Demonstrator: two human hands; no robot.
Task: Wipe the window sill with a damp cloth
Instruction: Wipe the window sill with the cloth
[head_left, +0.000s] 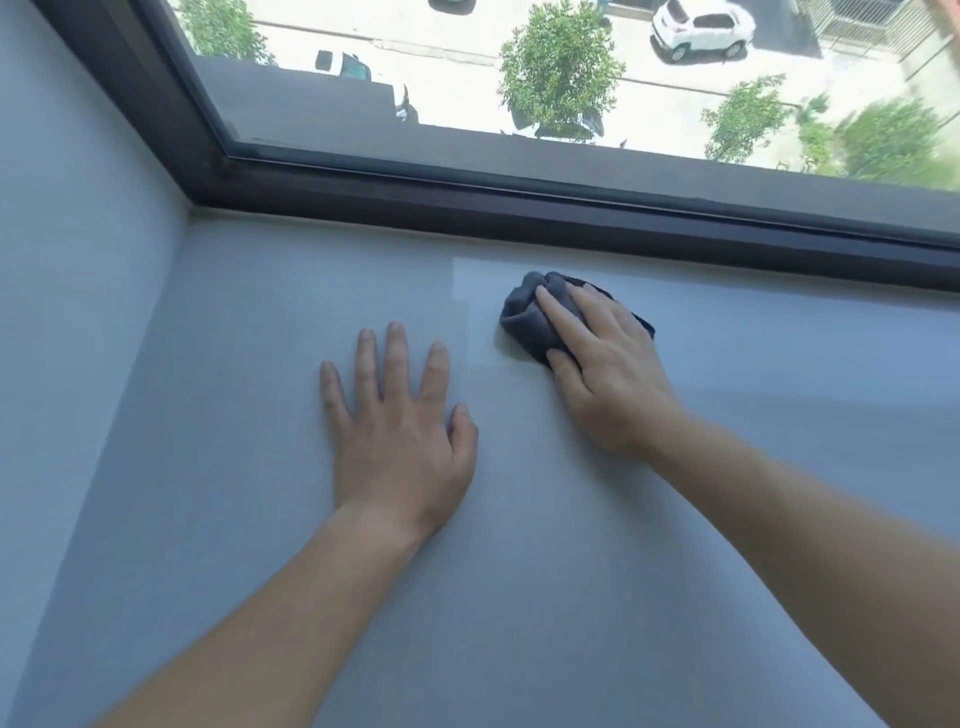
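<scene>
A wide pale grey window sill (260, 364) fills the lower view. A bunched dark grey cloth (524, 314) lies on it close to the window frame. My right hand (608, 374) presses down on the cloth, fingers extended over it and thumb at its near edge; most of the cloth is hidden under the hand. My left hand (400, 431) rests flat on the bare sill to the left of the cloth, fingers spread, holding nothing. A lighter streak (472, 291) on the sill runs beside the cloth.
The dark window frame (519, 208) borders the sill at the back. A pale side wall (67, 260) rises at the left and meets the frame in the corner. Through the glass (571, 78) are trees, cars and a street far below.
</scene>
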